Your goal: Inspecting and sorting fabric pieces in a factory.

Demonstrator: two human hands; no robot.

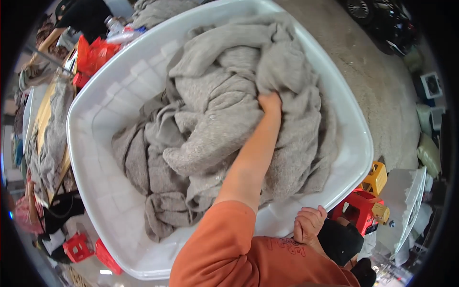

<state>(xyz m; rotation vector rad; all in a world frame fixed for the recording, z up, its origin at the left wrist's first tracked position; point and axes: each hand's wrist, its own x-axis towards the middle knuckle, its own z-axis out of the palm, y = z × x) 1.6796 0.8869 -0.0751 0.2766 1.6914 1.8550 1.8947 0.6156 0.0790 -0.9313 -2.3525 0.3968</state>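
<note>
A big heap of grey-beige knitted fabric [215,105] lies crumpled inside a large white plastic tub [110,210]. My left arm, in an orange short sleeve, reaches across the near part of the heap. At its end my left hand [270,102] is closed on a bunched fold of the fabric, its fingertips buried in the cloth. The upper folds around it look slightly blurred. Close to my body, by the tub's near right rim, my right hand [310,224] is curled with nothing visible in it.
At the right stand a red plastic stool [356,210] and a yellow one [375,178]. A red bag [93,57] and a table with more grey fabric [55,129] are on the left. A person in a pink top [28,215] is at the lower left; a black vehicle [382,21] stands far right.
</note>
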